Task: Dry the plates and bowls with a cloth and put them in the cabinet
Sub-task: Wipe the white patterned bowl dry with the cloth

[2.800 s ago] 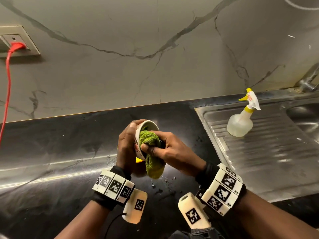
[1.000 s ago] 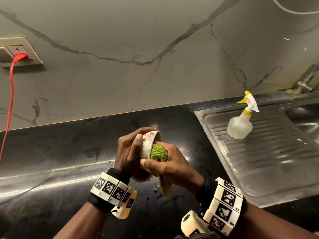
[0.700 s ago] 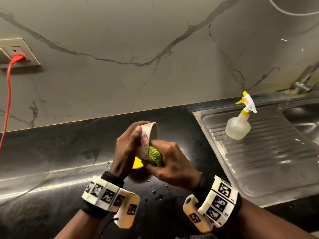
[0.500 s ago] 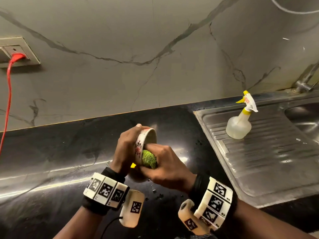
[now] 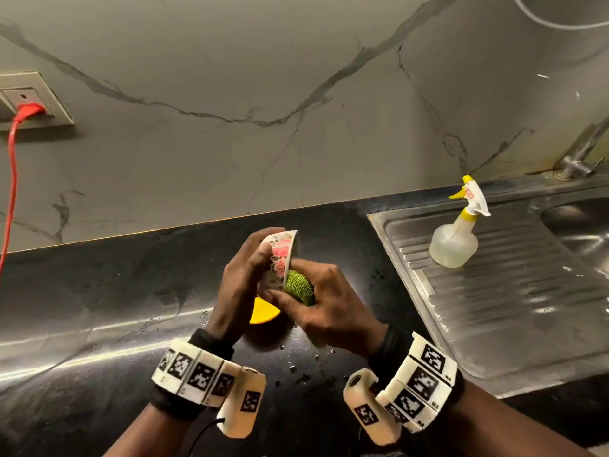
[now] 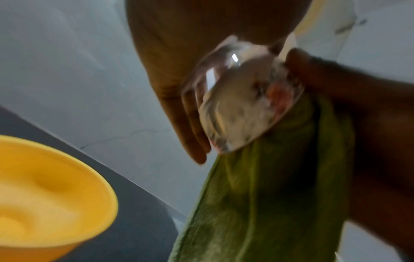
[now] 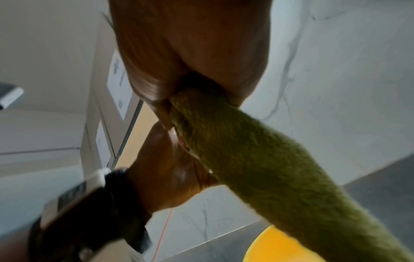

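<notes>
One red cable (image 5: 12, 166) hangs from one wall socket (image 5: 31, 100) at the upper left. In the lower middle, above the black counter (image 5: 99, 291), the left hand (image 5: 242, 285) grips one small flowered bowl (image 5: 280, 258), tipped on its side. Below it, one yellow bowl (image 5: 262, 313) is mostly hidden by the hands. The right hand (image 5: 329, 308) clutches one green cloth (image 5: 298, 286), bunched against the bowl's mouth; its hanging end shows only in the blurred wrist views. One spray bottle (image 5: 456, 239) stands on the sink's drainboard (image 5: 510, 308) at right.
</notes>
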Tool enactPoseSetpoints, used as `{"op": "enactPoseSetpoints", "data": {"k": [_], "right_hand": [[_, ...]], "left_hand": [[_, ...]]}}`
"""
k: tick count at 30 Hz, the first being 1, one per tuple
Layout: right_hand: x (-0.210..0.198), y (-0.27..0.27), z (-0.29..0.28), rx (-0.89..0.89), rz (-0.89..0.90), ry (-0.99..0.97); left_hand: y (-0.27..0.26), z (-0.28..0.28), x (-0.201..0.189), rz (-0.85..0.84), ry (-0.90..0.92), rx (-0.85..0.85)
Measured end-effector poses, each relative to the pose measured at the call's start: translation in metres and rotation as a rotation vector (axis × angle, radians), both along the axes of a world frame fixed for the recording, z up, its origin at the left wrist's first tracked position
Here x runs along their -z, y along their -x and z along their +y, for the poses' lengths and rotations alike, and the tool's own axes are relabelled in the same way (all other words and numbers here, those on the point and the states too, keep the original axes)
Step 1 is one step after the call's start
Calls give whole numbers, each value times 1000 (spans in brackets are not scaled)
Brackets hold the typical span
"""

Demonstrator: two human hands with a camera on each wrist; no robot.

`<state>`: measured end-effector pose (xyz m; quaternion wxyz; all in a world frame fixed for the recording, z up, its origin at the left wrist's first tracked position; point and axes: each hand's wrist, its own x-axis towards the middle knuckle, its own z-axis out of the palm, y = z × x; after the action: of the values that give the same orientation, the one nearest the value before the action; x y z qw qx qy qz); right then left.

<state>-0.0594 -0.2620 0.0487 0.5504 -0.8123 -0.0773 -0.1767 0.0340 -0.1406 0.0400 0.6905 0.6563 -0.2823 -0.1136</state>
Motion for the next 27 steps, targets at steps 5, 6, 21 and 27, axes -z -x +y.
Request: {"op": "enactPoseSetpoints", "data": {"k": [5,6,21,27], "right_hand": [[1,3,12,-43,37,38],[-1,3,14,-48,83,-41],[-5,3,2,-65,-4,229],[-7,5,16,-48,109,44]], "left_hand": [[-2,-2,-4,138,63,-51],[0,-1,-2,102,90,-53],[-8,6,-6,78,-82,50],[1,5,0,56,37,-61]]}}
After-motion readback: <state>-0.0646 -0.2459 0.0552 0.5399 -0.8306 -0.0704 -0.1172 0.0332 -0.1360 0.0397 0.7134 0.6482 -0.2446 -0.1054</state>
